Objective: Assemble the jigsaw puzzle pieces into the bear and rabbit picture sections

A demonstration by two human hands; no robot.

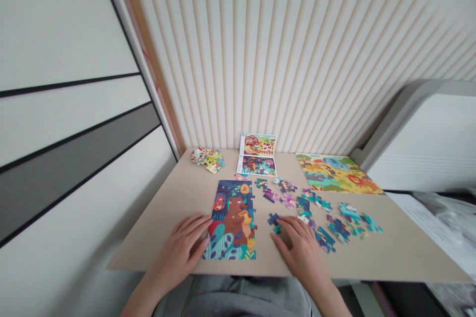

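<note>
A partly joined puzzle [234, 220] with a brown bear lies on the beige table. My left hand [186, 245] rests at its left edge, fingers spread and touching it, holding nothing. To the right of the puzzle, my right hand [299, 245] has its fingertips on a dark blue puzzle piece [274, 219] lying on the table; whether it grips the piece is hard to tell. Loose blue, purple and teal pieces [337, 228] are scattered beyond and to the right of this hand. An open picture leaflet [256, 165] stands behind the bear puzzle.
A pile of other pieces [208, 159] sits at the table's back left. An assembled yellow animal puzzle [338, 173] lies at the back right. The beige table [159, 223] meets a ribbed wall [260, 59]; papers and plastic wrap [446, 218] are at the right.
</note>
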